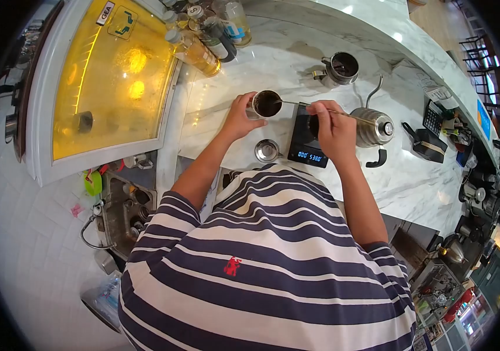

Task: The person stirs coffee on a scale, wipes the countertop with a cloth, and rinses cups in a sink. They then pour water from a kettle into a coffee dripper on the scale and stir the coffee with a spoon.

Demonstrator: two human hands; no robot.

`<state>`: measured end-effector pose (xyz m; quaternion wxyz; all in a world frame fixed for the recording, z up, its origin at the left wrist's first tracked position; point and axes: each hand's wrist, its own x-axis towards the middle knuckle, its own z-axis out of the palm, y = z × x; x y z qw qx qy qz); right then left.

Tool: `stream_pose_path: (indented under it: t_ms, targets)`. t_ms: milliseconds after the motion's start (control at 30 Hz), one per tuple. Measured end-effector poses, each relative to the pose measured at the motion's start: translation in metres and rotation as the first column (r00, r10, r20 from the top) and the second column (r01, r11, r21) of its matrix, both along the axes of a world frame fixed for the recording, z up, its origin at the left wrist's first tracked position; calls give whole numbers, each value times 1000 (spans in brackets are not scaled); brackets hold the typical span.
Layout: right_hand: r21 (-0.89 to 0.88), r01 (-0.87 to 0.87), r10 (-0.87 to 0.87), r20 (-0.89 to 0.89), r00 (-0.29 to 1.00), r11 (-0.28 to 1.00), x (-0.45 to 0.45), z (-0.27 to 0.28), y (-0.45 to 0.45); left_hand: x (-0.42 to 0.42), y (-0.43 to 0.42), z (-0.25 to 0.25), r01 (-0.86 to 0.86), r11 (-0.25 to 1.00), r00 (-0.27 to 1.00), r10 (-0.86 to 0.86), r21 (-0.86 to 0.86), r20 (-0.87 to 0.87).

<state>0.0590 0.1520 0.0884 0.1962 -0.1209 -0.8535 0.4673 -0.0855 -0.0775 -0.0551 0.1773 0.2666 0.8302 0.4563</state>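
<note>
My left hand (241,120) is closed around a small cup (254,109) with dark contents, tilted so that its mouth faces me. A long thin metal stirring spoon (295,103) runs from the cup's mouth to my right hand (335,130), whose fingers pinch its shaft. The handle end sticks out past the hand toward the gooseneck kettle (372,128). Below my right hand lies a black digital scale (303,140) with a lit display. Something dark and round on it is mostly hidden by the hand. A small round metal dish (267,151) sits left of the scale.
A metal pitcher (341,69) with dark contents stands farther back on the marble counter (285,52). Several bottles (194,52) stand at back left beside a yellow-lit glass-door cabinet (109,82). A black box (428,145) and calculator (433,118) lie at right; a sink (122,213) is at lower left.
</note>
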Motion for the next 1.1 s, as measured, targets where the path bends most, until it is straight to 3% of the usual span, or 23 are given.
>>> stream_pose_path:
  t_ms: [200,500,567,700,867,1000,1100]
  targets:
    - [272,-127,137,-20,990,954,-23,-6,-13,1,12,-9,-22,1000,998,22,9,-57]
    - [280,-256,248,66,967,925,-43,-20,-38,-1,7,-5,10,1000,996,-9,14,-88]
    - [278,-243,228,88,970,929,-42,-18,-38,2,5,1,-12,1000,999,12,1,-34]
    - [338,-195,196,30,980,921,-33,-17,-38,5,5,1,-52,998,995,54,22,-84]
    - [268,-160,170,-15,985,950,-26,-16,-44,15,7,23,-78,997,995,79,17,-68]
    - [218,-117,110,42,993,969,-14,-6,-33,15,4,34,-22,1000,994,22,2,-110]
    - [295,-109,124,-35,992,949,-1,1,-35,15,6,45,-8,1000,996,11,25,-93]
